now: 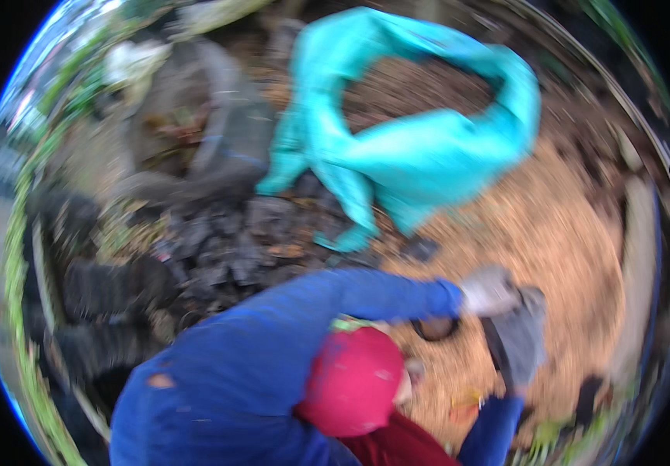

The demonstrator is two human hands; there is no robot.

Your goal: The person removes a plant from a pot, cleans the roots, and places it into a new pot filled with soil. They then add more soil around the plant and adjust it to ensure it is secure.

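Observation:
Neither my left hand nor my right hand is in view. Before me a co-worker in a blue jacket [224, 355] and a red cap [355, 381] bends over a patch of brown loose material [568, 233]. The co-worker's pale gloved hand [489, 291] meets a grey glove or cloth [521, 332] at the end of the other blue sleeve; blur hides the exact contact. A dark round-rimmed object [437, 329] lies below the pale glove. Farther up, a turquoise sack [422, 151] stands with its mouth spread wide, dark brown material [422, 87] inside.
Left of the turquoise sack is a grey sack [230, 134] with plant debris in it. Crumpled black plastic pieces [224, 239] lie below both sacks. Dark bundles [113, 285] line the left side, and a pale beam-like edge [638, 279] bounds the brown material at right.

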